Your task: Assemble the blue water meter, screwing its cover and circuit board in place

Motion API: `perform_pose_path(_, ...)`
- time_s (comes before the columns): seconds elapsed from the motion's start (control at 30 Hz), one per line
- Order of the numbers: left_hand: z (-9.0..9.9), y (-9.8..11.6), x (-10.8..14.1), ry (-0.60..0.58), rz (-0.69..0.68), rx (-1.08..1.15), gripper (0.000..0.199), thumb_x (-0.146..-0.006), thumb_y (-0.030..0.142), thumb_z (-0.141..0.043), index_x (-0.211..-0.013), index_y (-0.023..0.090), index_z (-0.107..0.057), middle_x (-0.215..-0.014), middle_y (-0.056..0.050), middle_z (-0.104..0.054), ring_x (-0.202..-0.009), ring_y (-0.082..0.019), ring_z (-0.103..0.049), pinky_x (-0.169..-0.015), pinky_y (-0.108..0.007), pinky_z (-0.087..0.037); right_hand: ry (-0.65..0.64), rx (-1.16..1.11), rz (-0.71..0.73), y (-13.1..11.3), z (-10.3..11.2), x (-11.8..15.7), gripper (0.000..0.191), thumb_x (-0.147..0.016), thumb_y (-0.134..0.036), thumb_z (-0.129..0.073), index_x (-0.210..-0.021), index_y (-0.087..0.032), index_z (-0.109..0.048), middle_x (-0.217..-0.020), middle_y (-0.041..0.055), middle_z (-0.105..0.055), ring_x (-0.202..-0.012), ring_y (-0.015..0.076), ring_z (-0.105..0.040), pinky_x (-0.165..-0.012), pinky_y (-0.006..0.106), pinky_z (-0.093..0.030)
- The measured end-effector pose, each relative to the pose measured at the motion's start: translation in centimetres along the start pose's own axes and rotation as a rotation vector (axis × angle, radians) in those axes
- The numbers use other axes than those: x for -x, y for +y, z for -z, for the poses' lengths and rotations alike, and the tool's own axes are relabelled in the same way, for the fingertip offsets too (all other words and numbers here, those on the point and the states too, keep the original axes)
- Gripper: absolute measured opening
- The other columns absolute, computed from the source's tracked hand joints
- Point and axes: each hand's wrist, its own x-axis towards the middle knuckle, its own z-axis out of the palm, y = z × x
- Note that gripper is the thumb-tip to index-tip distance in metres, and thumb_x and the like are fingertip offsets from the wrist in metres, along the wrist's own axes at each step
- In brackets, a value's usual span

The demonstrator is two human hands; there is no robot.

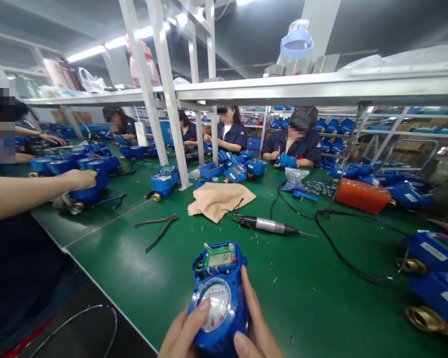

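Observation:
Near the front edge of the green table, a blue water meter [224, 318] is held between both my hands. Its upper part shows a small circuit board with a lit display [219, 259] and several wires; below it sits a round dial under a clear cover. My left hand [184, 330] is closed around the left side, with the thumb resting on the dial. Along the right side my right hand [256, 318] grips the meter, forefinger stretched up its edge and thumb near the bottom. The meter's lower end is partly hidden by my hands.
Beyond the meter lie an electric screwdriver [271, 225] with its cord, a tan cloth [220, 200], pliers [159, 226] and scattered small screws. More blue meters [438, 298] stand at the right. A co-worker's arm [33, 194] reaches in from the left. A shelf [321, 89] hangs overhead.

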Motion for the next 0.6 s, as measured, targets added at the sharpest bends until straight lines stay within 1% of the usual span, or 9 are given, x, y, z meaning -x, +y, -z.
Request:
perform_pose_path(0.07, 0.5, 0.8, -0.4, -0.024, -0.005, 0.060, 0.050, -0.066, 0.039, -0.077, -0.107, 0.010, -0.068, -0.092, -0.013, -0.074, -0.102, -0.035, -0.065, -0.087, -0.042, -0.056, -0.078, 0.057, -0.024, -0.3, 0.2, -0.6, 0.091, -0.084, -0.069, -0.040, -0.152, -0.026, 0.001, -0.161, 0.0064, -0.007, -0.146, 0.0281, -0.009, -0.117, 0.047, -0.016)
perform_pose_path(0.13, 1.1, 2.1, -0.8, -0.021, -0.067, 0.060, 0.053, -0.066, 0.033, -0.078, -0.113, 0.010, -0.065, -0.092, -0.013, -0.074, -0.096, -0.033, -0.068, -0.078, -0.036, -0.059, -0.188, 0.141, -0.060, -0.6, 0.5, -1.1, 0.091, -0.085, -0.065, -0.046, -0.153, -0.022, -0.002, -0.161, 0.0083, -0.002, -0.147, 0.0271, 0.000, -0.117, 0.049, -0.009)
perform_pose_path(0.2, 1.8, 3.5, -1.2, 0.052, -0.170, 0.028, 0.058, -0.065, 0.021, -0.079, -0.120, 0.012, -0.061, -0.092, -0.012, -0.074, -0.089, -0.029, -0.070, -0.071, -0.030, -0.060, -0.302, 0.225, -0.065, -0.7, 0.9, -1.5, 0.090, -0.084, -0.057, -0.053, -0.153, -0.019, -0.007, -0.160, 0.0113, -0.002, -0.147, 0.0266, -0.001, -0.117, 0.048, -0.007)
perform_pose_path(0.27, 2.7, 4.9, -2.1, 0.143, -0.278, 0.002, 0.062, -0.067, 0.013, -0.076, -0.125, 0.016, -0.057, -0.096, -0.010, -0.073, -0.085, -0.025, -0.071, -0.068, -0.027, -0.060, -0.359, 0.304, -0.073, -0.8, 1.3, -1.7, 0.085, -0.083, -0.049, -0.058, -0.151, -0.020, -0.018, -0.160, 0.0127, -0.006, -0.147, 0.0271, -0.008, -0.117, 0.047, -0.012)
perform_pose_path(0.33, 3.5, 6.3, -3.7, 0.207, -0.374, -0.005, 0.058, -0.072, 0.011, -0.073, -0.127, 0.018, -0.056, -0.101, -0.010, -0.072, -0.085, -0.023, -0.071, -0.069, -0.026, -0.059, -0.350, 0.366, -0.088, -0.7, 1.6, -1.7, 0.073, -0.082, -0.040, -0.061, -0.146, -0.022, -0.031, -0.158, 0.0127, -0.014, -0.145, 0.0276, -0.016, -0.116, 0.046, -0.019)
perform_pose_path(0.43, 4.3, 8.7, -7.3, 0.235, -0.514, -0.014, 0.056, -0.077, 0.011, -0.071, -0.129, 0.019, -0.053, -0.104, -0.011, -0.070, -0.087, -0.019, -0.070, -0.069, -0.022, -0.058, -0.292, 0.413, -0.048, -0.3, 1.6, -1.6, 0.056, -0.081, -0.028, -0.061, -0.134, -0.023, -0.047, -0.147, 0.0141, -0.036, -0.137, 0.0263, -0.034, -0.112, 0.043, -0.030)
perform_pose_path(0.5, 4.2, 10.5, -10.4, 0.217, -0.577, -0.040, 0.058, -0.079, 0.013, -0.071, -0.133, 0.020, -0.049, -0.106, -0.011, -0.069, -0.087, -0.017, -0.069, -0.070, -0.020, -0.057, -0.237, 0.431, 0.033, 0.2, 1.4, -1.7, 0.046, -0.080, -0.021, -0.059, -0.125, -0.023, -0.054, -0.131, 0.0133, -0.050, -0.126, 0.0241, -0.046, -0.106, 0.040, -0.038)
perform_pose_path(0.57, 3.7, 12.3, -13.7, 0.210, -0.626, -0.082, 0.057, -0.081, 0.014, -0.069, -0.133, 0.017, -0.047, -0.108, -0.012, -0.068, -0.086, -0.014, -0.068, -0.073, -0.020, -0.056, -0.176, 0.449, 0.123, 0.7, 1.1, -1.8, 0.037, -0.079, -0.017, -0.057, -0.115, -0.022, -0.058, -0.114, 0.0111, -0.056, -0.112, 0.0220, -0.054, -0.098, 0.038, -0.045)
perform_pose_path(0.6, 3.3, 13.1, -15.3, 0.212, -0.643, -0.096, 0.055, -0.082, 0.016, -0.069, -0.133, 0.015, -0.047, -0.109, -0.012, -0.068, -0.086, -0.014, -0.068, -0.077, -0.022, -0.055, -0.160, 0.464, 0.158, 1.0, 0.9, -1.9, 0.032, -0.079, -0.017, -0.057, -0.111, -0.022, -0.059, -0.108, 0.0100, -0.058, -0.105, 0.0211, -0.057, -0.094, 0.036, -0.047)
